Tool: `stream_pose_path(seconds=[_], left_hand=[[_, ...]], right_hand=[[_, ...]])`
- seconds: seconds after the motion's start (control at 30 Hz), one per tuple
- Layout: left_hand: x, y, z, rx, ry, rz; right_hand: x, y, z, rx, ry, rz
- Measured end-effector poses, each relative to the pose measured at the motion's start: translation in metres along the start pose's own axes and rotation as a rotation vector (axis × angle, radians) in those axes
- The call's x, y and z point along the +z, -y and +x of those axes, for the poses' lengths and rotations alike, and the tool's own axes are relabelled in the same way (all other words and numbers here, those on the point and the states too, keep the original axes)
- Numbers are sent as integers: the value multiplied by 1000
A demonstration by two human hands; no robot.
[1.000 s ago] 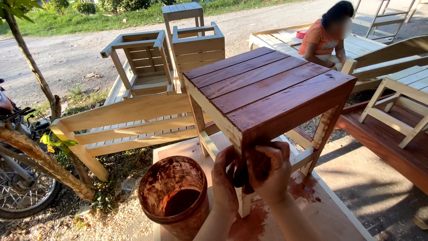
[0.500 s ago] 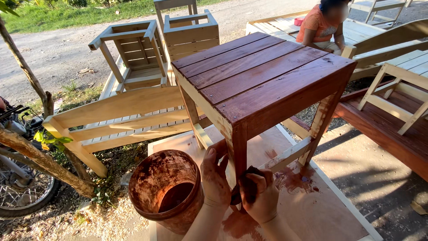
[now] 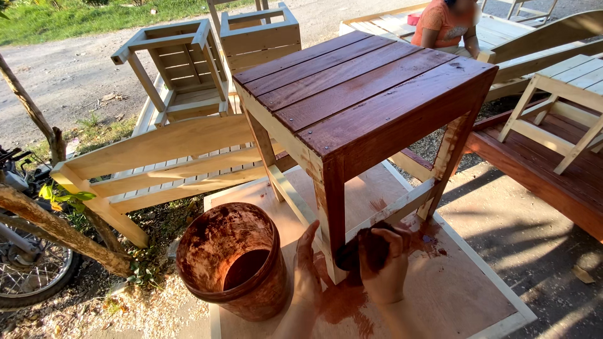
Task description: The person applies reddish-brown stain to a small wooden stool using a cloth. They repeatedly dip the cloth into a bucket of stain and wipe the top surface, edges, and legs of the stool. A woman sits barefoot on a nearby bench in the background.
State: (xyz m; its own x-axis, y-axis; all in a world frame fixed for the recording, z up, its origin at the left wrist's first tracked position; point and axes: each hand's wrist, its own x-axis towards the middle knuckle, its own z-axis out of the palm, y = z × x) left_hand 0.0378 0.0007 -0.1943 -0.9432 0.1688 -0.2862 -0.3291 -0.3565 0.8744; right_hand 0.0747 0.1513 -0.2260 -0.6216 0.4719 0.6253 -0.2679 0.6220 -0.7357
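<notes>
A: What do the hands hold?

B: The right hand (image 3: 384, 267) is curled tight around a dark, stain-soaked pad (image 3: 363, 250), pressed against the foot of the near leg (image 3: 333, 216) of a small wooden table (image 3: 361, 94). The left hand (image 3: 307, 260) lies open and flat against the other side of that same leg, fingers pointing up.

A: And the table itself?

B: Its top is 4 planks, glossy red-brown with the grain showing. The near leg is stained on 1 face, while the face toward the left hand is pale, raw wood. The lower rails are also bare (the far right leg looks only patchily coated). It stands on a plywood sheet (image 3: 465, 295) smeared with red-brown blotches.

A: Anything close by?

B: A round bucket (image 3: 232, 263), crusted inside and out with dried reddish stain, sits just left of the left hand. Liquid inside is in shadow and hard to judge.

A: Any labels or signs?

B: None can be made out.

A: What is cut off?

B: Both forearms leave the bottom edge. A motorcycle wheel (image 3: 28, 276) is clipped at the left, behind a rough branch (image 3: 56, 229). Unpainted slatted furniture (image 3: 163, 157) lies behind, and a person in an orange shirt (image 3: 446, 22) is cropped at the top edge.
</notes>
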Motion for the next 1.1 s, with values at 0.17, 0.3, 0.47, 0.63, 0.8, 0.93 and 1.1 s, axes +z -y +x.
stream_pose_path(seconds=[0.17,0.3,0.47,0.63,0.8,0.93,1.1], left_hand=[[-19,40,19,59,163,-25],[-28,56,23,65,148,-14],[-29,63,19,-14,161,-92],[-20,59,16,-90,110,-228],[-14,50,9,-108,143,-234],[-16,44,16,-184,50,-106],[-26,41,14,26,198,-36]], right_hand=[[32,18,-14,-264,-155,-30],[37,10,-35,-334,-152,10],[38,-2,-45,-372,-159,10],[43,-12,-50,-403,-173,23],[44,-23,-80,-109,-37,-134],[43,-28,-83,-60,77,-165],[27,-31,-76,-12,289,-269]])
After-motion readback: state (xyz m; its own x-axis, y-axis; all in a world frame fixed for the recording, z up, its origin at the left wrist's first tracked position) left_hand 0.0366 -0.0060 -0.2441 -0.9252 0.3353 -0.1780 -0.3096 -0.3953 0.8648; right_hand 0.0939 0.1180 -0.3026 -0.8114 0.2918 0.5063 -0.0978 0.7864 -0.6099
